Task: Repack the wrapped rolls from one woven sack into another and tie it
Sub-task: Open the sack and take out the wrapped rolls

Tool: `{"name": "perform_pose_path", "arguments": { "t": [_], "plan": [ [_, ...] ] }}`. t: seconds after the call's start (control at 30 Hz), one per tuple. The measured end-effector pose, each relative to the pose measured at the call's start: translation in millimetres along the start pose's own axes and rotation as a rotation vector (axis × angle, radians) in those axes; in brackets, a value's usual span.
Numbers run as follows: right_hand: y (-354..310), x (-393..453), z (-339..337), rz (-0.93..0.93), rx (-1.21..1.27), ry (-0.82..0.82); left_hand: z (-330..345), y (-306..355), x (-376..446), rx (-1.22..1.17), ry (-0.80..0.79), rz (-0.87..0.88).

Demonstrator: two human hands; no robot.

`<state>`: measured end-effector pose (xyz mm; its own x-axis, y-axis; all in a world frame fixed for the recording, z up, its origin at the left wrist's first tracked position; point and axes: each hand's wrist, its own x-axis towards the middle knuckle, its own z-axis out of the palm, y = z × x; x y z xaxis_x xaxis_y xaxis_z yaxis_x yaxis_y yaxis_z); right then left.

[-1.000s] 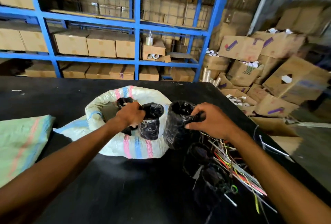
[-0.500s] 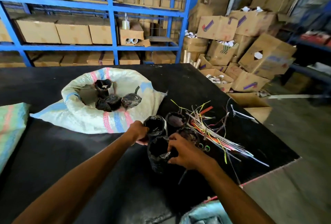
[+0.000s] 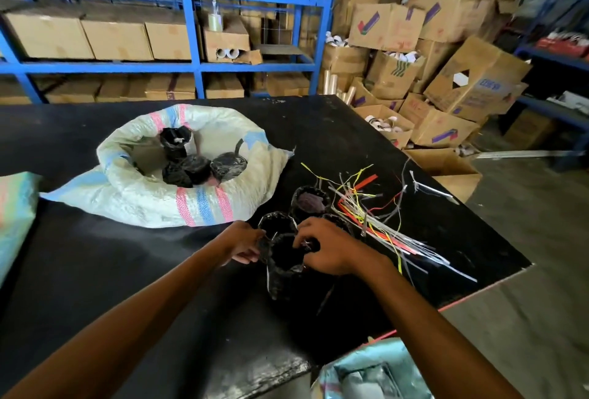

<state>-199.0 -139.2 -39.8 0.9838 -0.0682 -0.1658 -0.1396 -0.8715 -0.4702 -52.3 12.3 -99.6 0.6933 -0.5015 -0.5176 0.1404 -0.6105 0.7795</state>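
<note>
Both hands' fingers pinch the rim of an upright wrapped roll, open end up.

A warehouse or stockroom. Blue steel shelving along the back wall, loaded with sealed brown cartons. Off to the right, a loose heap of opened cardboard boxes, some spilling white rolls. In front, a black packing table on a bare concrete floor.

Both arms stretched forward, left hand and right hand close together, fingers curled
</note>
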Motion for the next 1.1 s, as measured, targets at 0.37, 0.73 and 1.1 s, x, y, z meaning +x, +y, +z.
{"name": "perform_pose_path", "arguments": {
  "t": [0.37,0.73,1.1],
  "plan": [
    [-47,157,-16,-0.058,0.127,0.117,-140,8,22,0.127,0.402,0.328],
    [-82,307,36,0.063,-0.362,-0.078,-270,-9,130,0.474,0.508,0.317],
    [-88,340,71,0.488,-0.601,-0.166,-294,-19,245,0.759,0.223,0.094]
  ]
}}
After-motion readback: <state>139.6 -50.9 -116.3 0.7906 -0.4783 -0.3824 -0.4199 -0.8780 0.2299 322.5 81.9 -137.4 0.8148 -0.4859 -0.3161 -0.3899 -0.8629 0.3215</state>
